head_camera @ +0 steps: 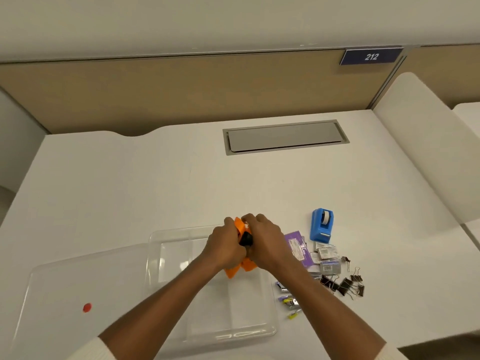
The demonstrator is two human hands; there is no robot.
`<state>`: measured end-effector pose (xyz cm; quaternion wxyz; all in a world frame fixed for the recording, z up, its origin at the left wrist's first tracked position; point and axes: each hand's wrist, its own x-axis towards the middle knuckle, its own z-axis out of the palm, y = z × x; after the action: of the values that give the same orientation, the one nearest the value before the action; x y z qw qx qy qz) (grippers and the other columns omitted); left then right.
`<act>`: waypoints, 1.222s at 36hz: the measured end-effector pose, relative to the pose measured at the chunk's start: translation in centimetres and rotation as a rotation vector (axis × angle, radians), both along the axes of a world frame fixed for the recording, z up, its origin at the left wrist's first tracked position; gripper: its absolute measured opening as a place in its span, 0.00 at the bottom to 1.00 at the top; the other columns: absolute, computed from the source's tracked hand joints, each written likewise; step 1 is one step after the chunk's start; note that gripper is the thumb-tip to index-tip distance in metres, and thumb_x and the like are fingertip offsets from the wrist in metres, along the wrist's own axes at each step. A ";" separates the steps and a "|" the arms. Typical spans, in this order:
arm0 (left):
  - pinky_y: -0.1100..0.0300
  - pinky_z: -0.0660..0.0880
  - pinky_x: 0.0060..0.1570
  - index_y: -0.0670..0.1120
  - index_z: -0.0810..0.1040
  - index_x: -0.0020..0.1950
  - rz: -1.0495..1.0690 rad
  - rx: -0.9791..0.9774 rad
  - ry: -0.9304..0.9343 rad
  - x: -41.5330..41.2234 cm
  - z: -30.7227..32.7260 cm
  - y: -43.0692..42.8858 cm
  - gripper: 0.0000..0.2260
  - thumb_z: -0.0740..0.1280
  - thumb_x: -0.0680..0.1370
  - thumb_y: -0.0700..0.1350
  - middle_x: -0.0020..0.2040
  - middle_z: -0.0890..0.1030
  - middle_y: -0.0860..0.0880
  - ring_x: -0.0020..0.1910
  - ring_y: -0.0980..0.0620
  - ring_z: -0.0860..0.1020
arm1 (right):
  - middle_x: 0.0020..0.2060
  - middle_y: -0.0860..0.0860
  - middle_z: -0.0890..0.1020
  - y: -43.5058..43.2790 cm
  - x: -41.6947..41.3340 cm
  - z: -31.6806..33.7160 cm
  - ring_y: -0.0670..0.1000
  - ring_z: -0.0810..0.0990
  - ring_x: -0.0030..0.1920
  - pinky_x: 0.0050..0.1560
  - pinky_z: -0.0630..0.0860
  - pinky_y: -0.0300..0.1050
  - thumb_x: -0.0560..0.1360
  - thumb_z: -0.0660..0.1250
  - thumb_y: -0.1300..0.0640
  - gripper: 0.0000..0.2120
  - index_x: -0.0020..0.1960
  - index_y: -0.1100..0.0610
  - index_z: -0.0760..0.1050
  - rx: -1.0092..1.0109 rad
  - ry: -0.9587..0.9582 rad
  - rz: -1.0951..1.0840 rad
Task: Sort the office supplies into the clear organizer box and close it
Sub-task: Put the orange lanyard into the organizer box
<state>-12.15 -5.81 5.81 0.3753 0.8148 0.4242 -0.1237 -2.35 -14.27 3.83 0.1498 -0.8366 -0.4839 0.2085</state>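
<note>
Both hands grip an orange and black stapler (240,229) above the far right part of the clear organizer box (166,242). My left hand (226,249) wraps its left side and my right hand (267,245) covers its right side, hiding most of it. The box stands open on the white desk, its compartments bare. Its clear lid (65,289) with a red dot lies flat to the left. To the right lie a blue tape dispenser (322,226), a purple packet (298,249), staple boxes (327,259), black binder clips (342,283) and small coloured clips (289,301).
A grey cable hatch (285,137) is set into the desk at the back. A beige partition (181,92) with a blue sign reading 212 (371,56) bounds the far edge. A white divider (428,141) rises at the right.
</note>
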 end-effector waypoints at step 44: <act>0.57 0.79 0.41 0.49 0.86 0.45 -0.487 0.422 -0.316 -4.2 -6.1 0.6 0.05 0.72 0.75 0.39 0.44 0.82 0.52 0.43 0.52 0.78 | 0.53 0.56 0.81 -4.6 -1.4 -3.3 0.56 0.78 0.54 0.47 0.77 0.49 0.79 0.68 0.62 0.10 0.59 0.58 0.81 0.072 -0.139 0.198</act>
<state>-16.31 -5.22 -0.27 0.2192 0.9606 0.1708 0.0083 -3.77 -18.91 0.53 0.1245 -0.7911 -0.5808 0.1462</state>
